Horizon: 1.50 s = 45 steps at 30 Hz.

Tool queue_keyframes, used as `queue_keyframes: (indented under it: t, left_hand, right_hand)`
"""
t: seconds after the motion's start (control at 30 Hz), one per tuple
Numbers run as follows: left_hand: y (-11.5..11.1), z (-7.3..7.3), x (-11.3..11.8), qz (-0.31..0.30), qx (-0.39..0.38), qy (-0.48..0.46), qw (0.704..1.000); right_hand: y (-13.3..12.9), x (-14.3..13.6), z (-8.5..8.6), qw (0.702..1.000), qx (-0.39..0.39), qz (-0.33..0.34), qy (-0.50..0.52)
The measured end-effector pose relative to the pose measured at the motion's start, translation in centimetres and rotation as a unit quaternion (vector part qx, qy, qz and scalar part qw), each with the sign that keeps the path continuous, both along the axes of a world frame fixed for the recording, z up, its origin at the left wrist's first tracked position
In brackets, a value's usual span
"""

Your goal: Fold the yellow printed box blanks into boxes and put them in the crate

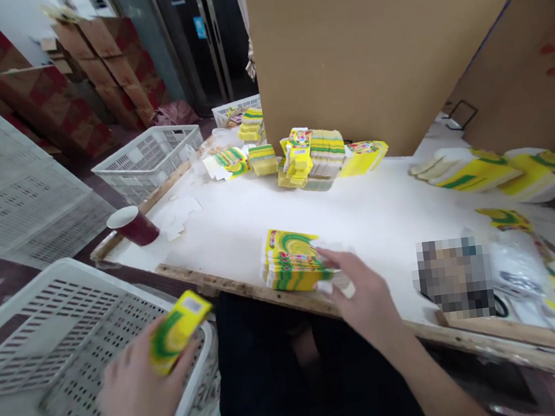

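Note:
My left hand (139,377) is closed on a small yellow-and-green carton (181,329), raised over the near rim of a white plastic basket (72,278). The carton's narrow end with a pale printed patch points up and right. At the table's front edge stands a row of matching yellow-and-green cartons (293,259), packed side by side and apparently flat. My right hand (362,292) is at the right end of this row, thumb and forefinger apart, with the fingertips by the end carton. Something white shows at the thumb tip; I cannot make out what it is.
More carton stacks (321,153) stand along the back of the white table (220,228), before a large cardboard sheet (339,47). Other cartons (478,168) lie at the right. A dark red cup (134,225) lies tilted near the left edge. Another basket (151,159) stands beyond.

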<state>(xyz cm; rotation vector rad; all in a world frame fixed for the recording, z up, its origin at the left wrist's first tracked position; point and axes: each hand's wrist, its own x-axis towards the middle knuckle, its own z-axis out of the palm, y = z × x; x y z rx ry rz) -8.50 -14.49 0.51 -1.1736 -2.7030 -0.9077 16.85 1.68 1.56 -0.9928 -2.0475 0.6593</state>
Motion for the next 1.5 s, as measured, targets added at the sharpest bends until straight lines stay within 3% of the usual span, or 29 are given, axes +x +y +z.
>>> queue_keyframes:
  t: [0.07, 0.1, 0.2, 0.27, 0.37, 0.6, 0.7, 0.77, 0.83, 0.9, 1.0, 1.07, 1.13, 1.2, 1.3, 1.4, 1.5]
  left_hand:
    - [-1.1, -0.2, -2.0, 0.088, -0.062, 0.044, 0.993]
    - [-1.4, -0.5, -2.6, 0.099, -0.088, 0.054, 0.99]
    - [-1.1, -1.4, -2.6, 0.017, -0.087, 0.029, 0.996]
    - [-0.1, -2.0, -1.5, -0.054, -0.053, 0.001, 0.997]
    - [1.4, -2.5, 0.4, -0.11, -0.008, -0.045, 0.993]
    - [2.5, -2.2, 2.8, -0.153, 0.014, -0.165, 0.974]
    - [2.4, -2.1, 3.9, -0.153, 0.036, -0.266, 0.951]
    - [2.6, -2.1, 5.3, -0.171, 0.064, -0.374, 0.909]
    - [3.0, -2.0, 7.2, -0.192, 0.15, -0.497, 0.833]
    - [3.5, -1.8, 9.1, -0.189, 0.274, -0.579, 0.744]
    - [4.5, -1.0, 11.0, -0.147, 0.391, -0.597, 0.685]
    - [5.1, -0.2, 11.3, -0.111, 0.464, -0.602, 0.641]
    - [5.7, 0.6, 11.1, -0.079, 0.518, -0.604, 0.6]
    - [6.0, 1.1, 10.8, -0.064, 0.524, -0.599, 0.602]
    - [6.1, 0.8, 10.4, -0.047, 0.484, -0.594, 0.641]
    - [5.8, -0.6, 10.3, -0.037, 0.442, -0.597, 0.668]
    - [5.2, -2.3, 9.8, 0.002, 0.436, -0.556, 0.708]
  right_hand:
    - [1.8, 0.2, -0.1, 0.996, 0.038, -0.047, -0.072]
    - [2.6, 0.2, -0.2, 0.991, 0.042, -0.054, -0.116]
    - [3.8, -0.2, -0.7, 0.977, 0.025, -0.041, -0.209]
    - [3.9, -0.4, -0.7, 0.974, 0.01, -0.035, -0.222]
    - [3.8, -0.6, -0.4, 0.975, -0.014, -0.025, -0.22]
    - [3.9, -1.0, -0.6, 0.977, -0.023, 0.011, -0.212]
    - [3.7, -1.0, -0.4, 0.988, -0.04, -0.01, -0.147]
    - [2.8, -1.0, 0.1, 0.994, -0.075, -0.021, -0.07]
    - [1.2, -1.2, 0.6, 0.99, -0.139, 0.016, 0.007]
    - [-1.1, -1.8, 0.9, 0.968, -0.223, 0.103, 0.061]
    - [-4.6, -2.9, 1.0, 0.892, -0.366, 0.237, 0.117]
    - [-6.4, -3.6, 0.9, 0.833, -0.441, 0.284, 0.179]
    - [-7.2, -4.2, 0.8, 0.806, -0.464, 0.307, 0.203]
    - [-7.4, -4.7, 0.6, 0.815, -0.453, 0.302, 0.199]
    - [-6.6, -5.0, 0.0, 0.859, -0.423, 0.227, 0.178]
    - [-5.6, -4.6, -0.6, 0.889, -0.391, 0.165, 0.174]
    - [-4.9, -3.5, -0.7, 0.922, -0.309, 0.161, 0.172]
